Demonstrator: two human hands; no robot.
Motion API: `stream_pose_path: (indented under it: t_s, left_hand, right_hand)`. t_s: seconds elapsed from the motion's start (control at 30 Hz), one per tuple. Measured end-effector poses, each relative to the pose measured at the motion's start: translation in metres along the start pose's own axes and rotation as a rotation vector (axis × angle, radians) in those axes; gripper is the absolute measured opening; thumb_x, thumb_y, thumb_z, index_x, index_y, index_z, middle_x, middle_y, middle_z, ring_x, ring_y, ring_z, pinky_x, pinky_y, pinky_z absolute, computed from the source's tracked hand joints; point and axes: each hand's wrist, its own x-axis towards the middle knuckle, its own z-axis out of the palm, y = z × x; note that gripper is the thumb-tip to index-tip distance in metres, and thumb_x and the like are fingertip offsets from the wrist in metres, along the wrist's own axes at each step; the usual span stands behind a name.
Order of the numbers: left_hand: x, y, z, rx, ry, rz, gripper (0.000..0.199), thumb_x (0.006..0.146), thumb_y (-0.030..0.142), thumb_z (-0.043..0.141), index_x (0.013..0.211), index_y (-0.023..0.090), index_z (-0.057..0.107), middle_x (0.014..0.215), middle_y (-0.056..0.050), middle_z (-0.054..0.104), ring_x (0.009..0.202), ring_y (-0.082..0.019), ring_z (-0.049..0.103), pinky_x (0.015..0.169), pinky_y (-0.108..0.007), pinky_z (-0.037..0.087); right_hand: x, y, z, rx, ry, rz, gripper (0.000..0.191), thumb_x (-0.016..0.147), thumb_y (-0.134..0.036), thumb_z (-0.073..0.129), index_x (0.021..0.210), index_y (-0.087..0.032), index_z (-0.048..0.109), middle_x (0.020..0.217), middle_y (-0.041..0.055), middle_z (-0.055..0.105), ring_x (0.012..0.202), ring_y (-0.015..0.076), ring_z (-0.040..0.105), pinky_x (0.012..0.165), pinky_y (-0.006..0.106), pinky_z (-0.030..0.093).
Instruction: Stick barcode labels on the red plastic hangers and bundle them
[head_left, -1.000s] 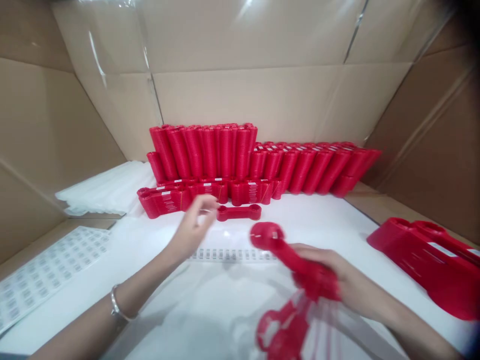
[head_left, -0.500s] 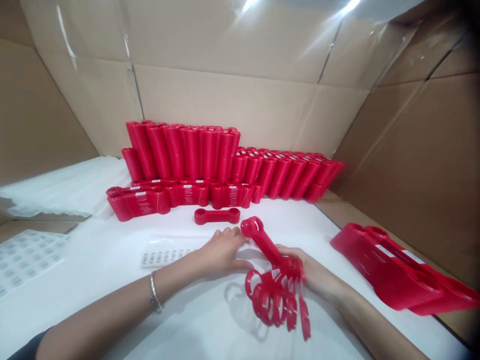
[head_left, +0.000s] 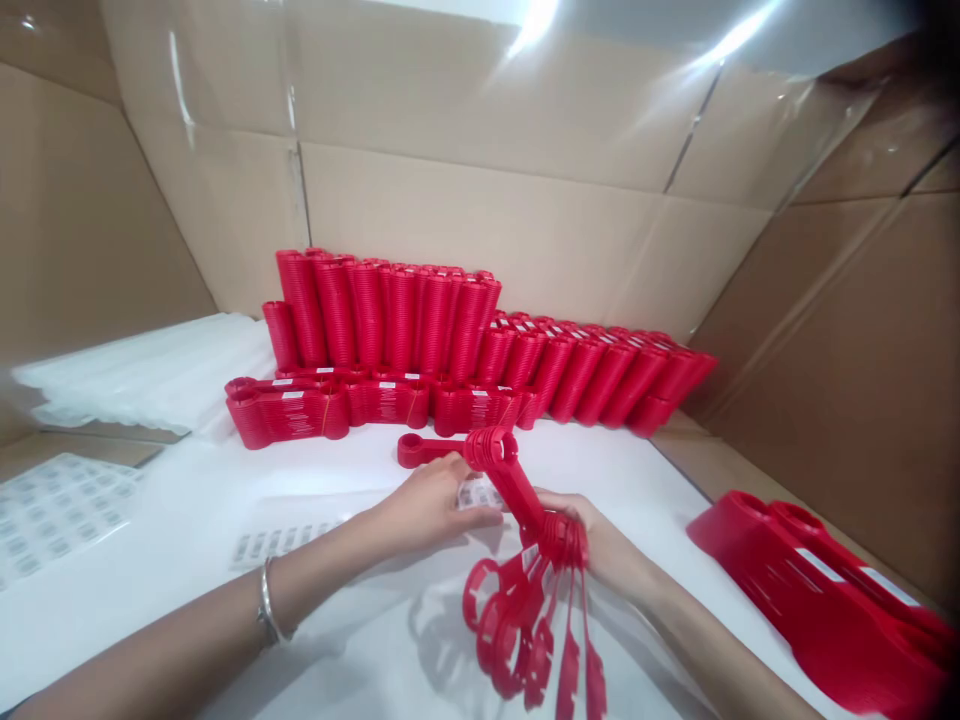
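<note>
My right hand [head_left: 592, 535] is closed round a fanned bunch of red plastic pieces [head_left: 517, 490] with ring-shaped ends; several hang down below it. My left hand [head_left: 435, 505], just left of the bunch, has its thumb and fingers round the end of a strip of small printed labels [head_left: 480, 493]. Behind the fingers, a short stack of red pieces [head_left: 420, 450] lies on the white table, partly covered by the bunch. A label sheet [head_left: 277, 535] lies beside my left forearm.
Tall red stacks [head_left: 401, 315] and lower bundles [head_left: 292, 415] line the back. More red stacks [head_left: 810, 590] lie at the right. White plastic bags [head_left: 150, 375] and label sheets [head_left: 60, 510] are at the left. Cardboard walls [head_left: 480, 190] surround the table.
The view has shifted. The red pieces in my right hand have fanned and swung lower, with their upper ends now overlapping the short stack. The labels at my left fingertips show more clearly.
</note>
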Motion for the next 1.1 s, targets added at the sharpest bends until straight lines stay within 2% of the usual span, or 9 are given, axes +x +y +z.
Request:
stream_pose_path:
  t_s: [0.13, 0.3, 0.37, 0.43, 0.5, 0.67, 0.8, 0.97, 1.1]
  left_hand:
    - [0.005, 0.003, -0.002, -0.163, 0.096, -0.042, 0.023, 0.074, 0.033, 0.061, 0.092, 0.019, 0.062, 0.098, -0.002, 0.062, 0.091, -0.018, 0.056, 0.077, -0.025, 0.042]
    - [0.005, 0.002, -0.003, -0.073, 0.028, -0.207, 0.018, 0.073, 0.031, 0.06, 0.067, 0.014, 0.059, 0.065, -0.001, 0.059, 0.064, -0.014, 0.053, 0.058, -0.022, 0.036]
    - [0.005, 0.002, -0.003, -0.053, 0.014, -0.182, 0.019, 0.074, 0.031, 0.059, 0.066, 0.014, 0.061, 0.066, -0.001, 0.06, 0.064, -0.014, 0.053, 0.058, -0.022, 0.036]
    - [0.004, 0.003, -0.002, -0.028, 0.011, -0.15, 0.018, 0.077, 0.03, 0.056, 0.069, 0.015, 0.064, 0.068, -0.002, 0.061, 0.066, -0.014, 0.054, 0.06, -0.023, 0.037]
    - [0.004, 0.004, 0.0, -0.012, 0.005, -0.132, 0.016, 0.078, 0.028, 0.055, 0.074, 0.017, 0.066, 0.072, -0.003, 0.063, 0.068, -0.015, 0.056, 0.063, -0.024, 0.038]
    - [0.003, 0.004, 0.002, 0.038, -0.019, -0.049, 0.013, 0.078, 0.026, 0.056, 0.083, 0.019, 0.066, 0.082, -0.003, 0.063, 0.079, -0.017, 0.057, 0.067, -0.025, 0.04]
    - [0.001, 0.001, -0.009, 0.153, 0.013, -0.034, 0.026, 0.069, 0.033, 0.066, 0.092, 0.019, 0.062, 0.095, -0.004, 0.06, 0.087, -0.02, 0.055, 0.068, -0.026, 0.039]
    - [0.003, -0.003, -0.025, 0.118, -0.054, -0.104, 0.013, 0.073, 0.029, 0.06, 0.073, 0.017, 0.058, 0.068, 0.001, 0.059, 0.059, -0.011, 0.051, 0.052, -0.02, 0.03]
    - [0.005, -0.006, -0.024, 0.091, -0.08, -0.117, 0.012, 0.072, 0.027, 0.058, 0.07, 0.017, 0.063, 0.064, 0.0, 0.061, 0.06, -0.012, 0.053, 0.053, -0.02, 0.031]
  right_hand:
    - [0.007, 0.005, 0.004, -0.11, -0.004, -0.082, 0.028, 0.078, -0.024, 0.059, 0.103, -0.016, 0.066, 0.089, 0.0062, 0.055, 0.08, 0.0164, 0.053, 0.073, 0.027, 0.044]
    - [0.001, 0.013, 0.003, -0.048, 0.143, -0.122, 0.026, 0.08, -0.025, 0.056, 0.102, -0.02, 0.067, 0.122, 0.0086, 0.043, 0.089, 0.0166, 0.053, 0.076, 0.026, 0.044]
    - [-0.002, 0.012, 0.004, -0.003, 0.116, -0.056, 0.028, 0.08, -0.028, 0.056, 0.105, -0.02, 0.066, 0.114, 0.0088, 0.05, 0.076, 0.0138, 0.055, 0.073, 0.027, 0.045]
    - [-0.004, 0.009, 0.007, 0.029, 0.097, 0.024, 0.033, 0.078, -0.03, 0.058, 0.108, -0.018, 0.064, 0.088, 0.006, 0.059, 0.063, 0.0122, 0.053, 0.068, 0.027, 0.046]
    - [-0.004, 0.006, 0.012, 0.047, 0.111, 0.038, 0.034, 0.076, -0.029, 0.06, 0.107, -0.018, 0.065, 0.076, 0.0034, 0.058, 0.064, 0.0127, 0.052, 0.069, 0.027, 0.045]
    - [-0.004, 0.003, 0.015, 0.066, 0.075, 0.021, 0.032, 0.075, -0.025, 0.061, 0.107, -0.02, 0.066, 0.091, 0.0048, 0.06, 0.073, 0.0135, 0.053, 0.07, 0.025, 0.044]
    - [-0.006, 0.003, 0.007, 0.067, 0.154, 0.004, 0.029, 0.075, -0.026, 0.062, 0.103, -0.019, 0.067, 0.096, 0.0058, 0.061, 0.084, 0.0172, 0.055, 0.079, 0.027, 0.044]
    - [-0.009, 0.001, 0.001, 0.064, 0.222, 0.024, 0.033, 0.075, -0.028, 0.062, 0.107, -0.018, 0.065, 0.102, 0.0081, 0.061, 0.09, 0.0206, 0.056, 0.087, 0.034, 0.043]
    - [-0.011, 0.001, 0.004, 0.005, 0.186, 0.065, 0.031, 0.076, -0.03, 0.062, 0.103, -0.017, 0.067, 0.087, 0.0059, 0.063, 0.074, 0.017, 0.056, 0.079, 0.032, 0.045]
